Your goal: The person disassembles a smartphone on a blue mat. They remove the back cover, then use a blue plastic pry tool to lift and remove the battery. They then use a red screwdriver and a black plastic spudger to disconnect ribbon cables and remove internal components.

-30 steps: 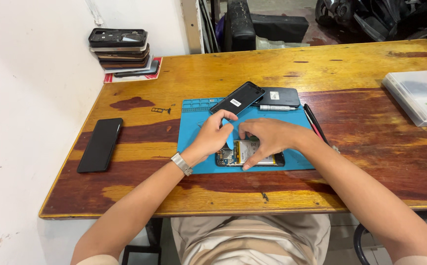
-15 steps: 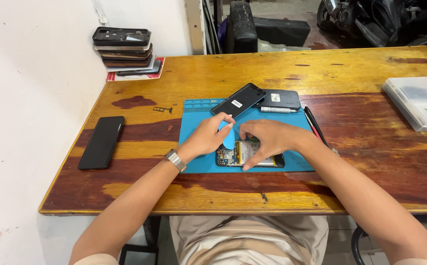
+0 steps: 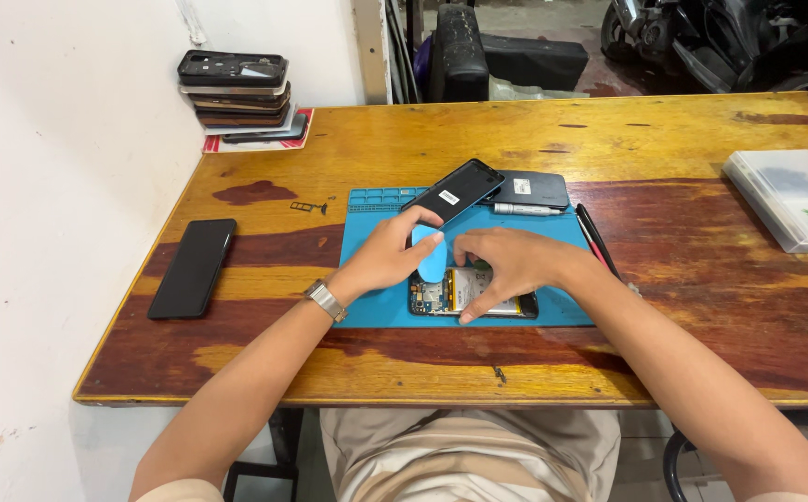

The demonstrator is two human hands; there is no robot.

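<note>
Opened phone [image 3: 472,294] lies near the front edge of the blue mat [image 3: 371,232], circuit board and battery exposed. Left hand [image 3: 387,256] pinches a light-blue pick [image 3: 431,264] over the phone's left end; right hand [image 3: 508,267] presses down on the phone body, fingers spread. Black phone [image 3: 192,267] rests near the table's [image 3: 608,139] left edge.

Opened phone [image 3: 473,294] on mat [image 3: 371,218], spare phone [image 3: 193,267] left, case [image 3: 788,197] right
</note>
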